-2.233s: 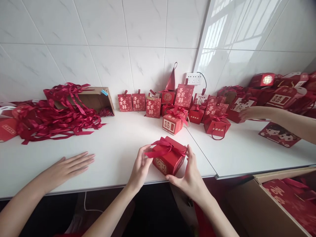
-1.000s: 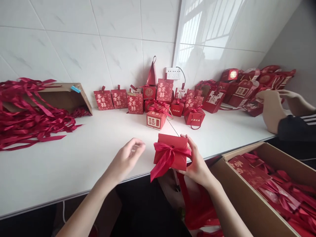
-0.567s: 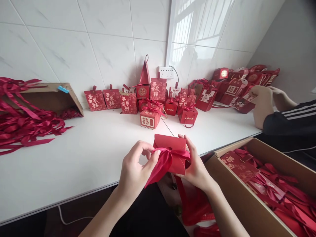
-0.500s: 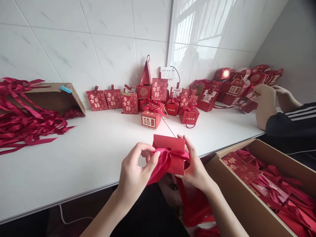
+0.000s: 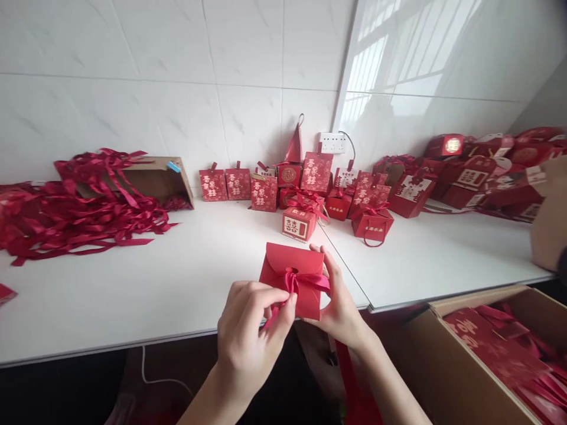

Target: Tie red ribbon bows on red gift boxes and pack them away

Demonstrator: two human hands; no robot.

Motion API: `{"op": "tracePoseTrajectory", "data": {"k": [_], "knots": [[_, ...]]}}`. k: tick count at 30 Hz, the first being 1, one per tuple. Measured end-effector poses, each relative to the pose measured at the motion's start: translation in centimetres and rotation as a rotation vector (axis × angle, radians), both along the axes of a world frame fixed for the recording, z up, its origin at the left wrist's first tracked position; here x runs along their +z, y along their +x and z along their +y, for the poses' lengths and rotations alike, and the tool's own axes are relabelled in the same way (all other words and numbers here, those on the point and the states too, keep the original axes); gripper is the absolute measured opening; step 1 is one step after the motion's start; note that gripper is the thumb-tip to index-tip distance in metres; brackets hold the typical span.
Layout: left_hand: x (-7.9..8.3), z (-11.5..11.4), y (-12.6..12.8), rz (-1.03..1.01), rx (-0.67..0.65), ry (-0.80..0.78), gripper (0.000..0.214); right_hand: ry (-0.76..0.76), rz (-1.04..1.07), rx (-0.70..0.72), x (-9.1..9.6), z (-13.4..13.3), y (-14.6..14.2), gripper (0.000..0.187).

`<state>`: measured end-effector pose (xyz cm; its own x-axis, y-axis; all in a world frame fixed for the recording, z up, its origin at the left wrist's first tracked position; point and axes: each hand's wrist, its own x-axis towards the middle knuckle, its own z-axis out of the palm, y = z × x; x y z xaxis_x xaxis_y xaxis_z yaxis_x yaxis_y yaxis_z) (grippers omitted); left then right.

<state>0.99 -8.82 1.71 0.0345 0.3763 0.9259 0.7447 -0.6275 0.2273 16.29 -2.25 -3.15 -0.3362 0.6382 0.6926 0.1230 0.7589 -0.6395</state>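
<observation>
A small red gift box (image 5: 277, 258) with a scalloped flap is held up over the front edge of the white table. My right hand (image 5: 343, 307) grips it along its right side, fingers behind and thumb low. A crimson satin ribbon (image 5: 315, 282) crosses the front of the box and gathers near the middle, below a small hole in the flap. My left hand (image 5: 261, 321) pinches this ribbon between thumb and forefinger in front of the box. The ribbon's lower end is partly hidden behind my left fingers.
Several red boxes (image 5: 299, 221) stand along the tiled wall. Crimson ribbons (image 5: 119, 212) spill from a cardboard box (image 5: 186, 183) at left. An open carton (image 5: 443, 354) of red packages stands lower right. Another person's arm (image 5: 549, 218) shows at the right edge. A power strip (image 5: 332, 143) is on the wall.
The view has turned left. My left hand has moved from the ribbon's left part to the gathered middle, still pinching. My right hand keeps its hold on the box.
</observation>
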Motion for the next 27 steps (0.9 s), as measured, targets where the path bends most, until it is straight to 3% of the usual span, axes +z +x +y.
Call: {"op": "tracePoseTrajectory", "data": {"k": [5,10,22,27], "knots": [[0.1,-0.8,-0.2,0.010,0.062,0.068,0.017,0.050,-0.009,0.019,0.9,0.0,-1.4,0.093],[0.2,-1.1,0.5,0.009,0.046,0.081,0.017,0.064,0.004,0.000,1.2,-0.5,-0.8,0.094],[0.2,-0.6,5.1,-0.044,-0.121,0.086,0.015,0.069,-0.025,-0.203,1.1,-2.6,4.6,0.099],[0.3,-0.4,6.3,0.015,-0.158,0.064,0.014,0.077,-0.028,-0.284,1.0,-3.4,6.3,0.091]]}}
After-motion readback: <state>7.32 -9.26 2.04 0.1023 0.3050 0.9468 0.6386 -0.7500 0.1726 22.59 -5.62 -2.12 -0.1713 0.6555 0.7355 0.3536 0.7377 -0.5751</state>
